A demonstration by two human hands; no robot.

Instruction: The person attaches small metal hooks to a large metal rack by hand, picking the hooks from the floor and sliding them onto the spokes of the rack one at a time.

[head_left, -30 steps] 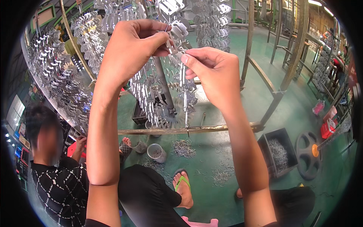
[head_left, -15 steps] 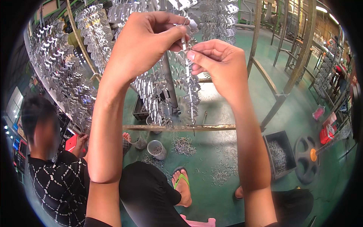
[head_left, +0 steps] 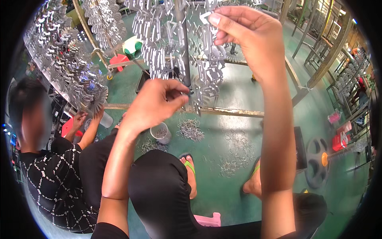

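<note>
Strings of small bent silver metal pieces (head_left: 159,36) hang in front of me. My right hand (head_left: 252,38) is raised at the upper part of one string; its thumb and fingers are pinched at a small bent metal piece (head_left: 205,18). Lower down, my left hand (head_left: 155,103) is beside the bottom of the hanging strings (head_left: 205,73). Its fingers are curled, with thumb and index tips a little apart and nothing visible between them.
A wooden rack bar (head_left: 230,111) crosses below the strings. On the green floor are a pale bucket (head_left: 161,133), a pile of metal hooks (head_left: 191,129) and scattered hooks (head_left: 234,159). At left a co-worker (head_left: 51,175) sits by more strings. A black wheel-shaped base (head_left: 316,163) stands at right.
My left hand has dropped from the top of the string to its lower end. My right hand has moved up and right. The view has shifted, showing more of the co-worker's hands.
</note>
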